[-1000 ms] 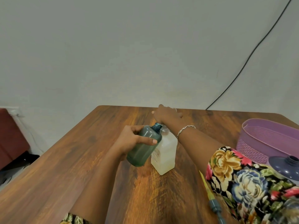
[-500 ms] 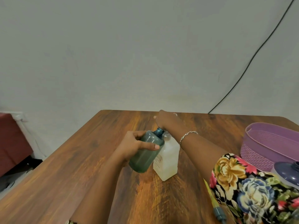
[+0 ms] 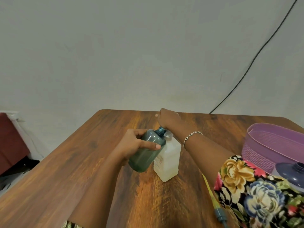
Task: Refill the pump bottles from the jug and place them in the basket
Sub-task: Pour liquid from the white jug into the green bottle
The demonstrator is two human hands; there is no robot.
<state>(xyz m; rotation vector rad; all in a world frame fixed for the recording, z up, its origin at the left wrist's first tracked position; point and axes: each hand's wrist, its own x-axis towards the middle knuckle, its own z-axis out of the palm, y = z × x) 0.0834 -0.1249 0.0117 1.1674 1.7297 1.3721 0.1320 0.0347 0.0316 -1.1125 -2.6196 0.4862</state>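
Lettering in red on the label of the jug (image 3: 170,155) is too small to read. The jug, square and milky white, stands upright near the middle of the surface (image 3: 82,170); its fill level cannot be told. Touching it at its 9 o'clock leans the teal bottle (image 3: 144,155), see-through, with its open neck tipped toward 1 o'clock. Whether it holds liquid cannot be told. The left hand (image 3: 136,143) grips this bottle, fingers wrapped round its shoulder. The right hand (image 3: 169,120) hovers just past the open neck at 12 o'clock, fingers clenched; what they hold, if anything, is hidden. At the jug's 3 o'clock, well apart, sits the purple basket (image 3: 271,142). A navy bottle (image 3: 291,172), neck bare, stands just in front of it at 5 o'clock. A blurred pump (image 3: 219,213) with a yellow tube lies at the jug's 5 o'clock.
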